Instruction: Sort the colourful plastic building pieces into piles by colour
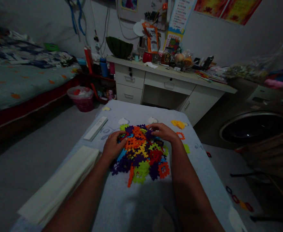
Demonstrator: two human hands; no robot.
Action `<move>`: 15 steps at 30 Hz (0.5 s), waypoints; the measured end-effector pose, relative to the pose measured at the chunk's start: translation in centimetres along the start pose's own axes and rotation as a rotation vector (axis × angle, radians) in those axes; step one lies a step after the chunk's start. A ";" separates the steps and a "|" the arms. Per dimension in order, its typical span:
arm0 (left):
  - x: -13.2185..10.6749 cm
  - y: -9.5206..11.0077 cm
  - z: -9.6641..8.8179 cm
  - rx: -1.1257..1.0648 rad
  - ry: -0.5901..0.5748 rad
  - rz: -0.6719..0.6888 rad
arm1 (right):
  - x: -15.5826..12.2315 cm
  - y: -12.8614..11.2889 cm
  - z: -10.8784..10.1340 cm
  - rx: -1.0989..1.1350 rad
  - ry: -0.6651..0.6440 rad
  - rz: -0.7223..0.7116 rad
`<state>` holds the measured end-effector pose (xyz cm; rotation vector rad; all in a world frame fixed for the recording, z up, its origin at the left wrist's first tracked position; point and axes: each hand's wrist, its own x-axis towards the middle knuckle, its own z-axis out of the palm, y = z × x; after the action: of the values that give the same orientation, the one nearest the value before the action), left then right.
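Observation:
A heap of colourful plastic interlocking tiles (141,149) lies on the cloth-covered table, in purple, orange, green, yellow, red and blue. My left hand (113,145) rests against the left side of the heap, its fingers apart and curved over the edge tiles. On the far right side, my right hand (163,131) touches the heap with its fingers spread near a purple tile (150,134). Neither hand visibly lifts a tile. Some fingertips are hard to make out among the pieces in the dim light.
Left of the heap lie a folded pale cloth or paper stack (61,183) and a narrow white box (95,128). Yellow tiles (178,124) and an orange tile (180,135) sit apart at the right. Beyond stand a white desk (129,75) and a washing machine (252,112).

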<state>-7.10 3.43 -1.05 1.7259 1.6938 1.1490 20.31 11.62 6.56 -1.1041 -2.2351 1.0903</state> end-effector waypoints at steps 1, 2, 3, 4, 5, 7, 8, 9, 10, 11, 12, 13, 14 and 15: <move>0.0 0.0 0.0 -0.002 0.000 -0.001 | -0.4 -0.1 -0.5 0.049 -0.034 0.002; 0.0 0.1 0.0 -0.001 0.000 -0.005 | -0.7 -0.1 -1.0 0.096 -0.057 0.012; -0.1 0.1 -0.1 0.004 0.000 -0.010 | -1.0 0.0 -1.4 0.142 -0.062 0.027; -0.1 0.2 -0.1 0.012 -0.001 -0.013 | -1.2 0.3 -1.7 0.181 -0.042 0.044; -0.1 0.3 -0.1 0.019 -0.003 -0.014 | -1.2 0.7 -1.9 0.212 0.008 0.061; -0.1 0.5 -0.2 0.031 -0.005 -0.008 | -0.9 1.7 -2.1 0.245 0.187 0.099; -0.1 0.5 -0.2 0.034 -0.003 -0.005 | -0.5 2.3 -2.0 0.249 0.297 0.121; 0.0 0.5 -0.2 0.036 0.000 -0.002 | 0.0 3.0 -1.9 0.249 0.406 0.146; 0.0 0.5 -0.2 0.038 0.003 0.000 | 0.7 3.6 -1.7 0.250 0.503 0.174; 0.0 0.4 -0.1 0.041 0.006 0.001 | 1.5 4.1 -1.5 0.256 0.585 0.201; 0.0 0.4 -0.1 0.042 0.007 0.002 | 2.3 4.6 -1.3 0.269 0.652 0.227; 0.0 0.3 -0.1 0.043 0.006 0.004 | 3.2 4.9 -1.1 0.289 0.705 0.252; 0.0 0.2 0.0 0.043 0.003 0.006 | 4.1 5.2 -1.0 0.314 0.747 0.277; 0.0 0.1 0.0 0.043 0.002 0.008 | 5.0 5.5 -0.8 0.344 0.780 0.305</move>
<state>-7.05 3.43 -0.98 1.7585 1.7264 1.1263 20.48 18.06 2.81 -1.4233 -1.2588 0.8877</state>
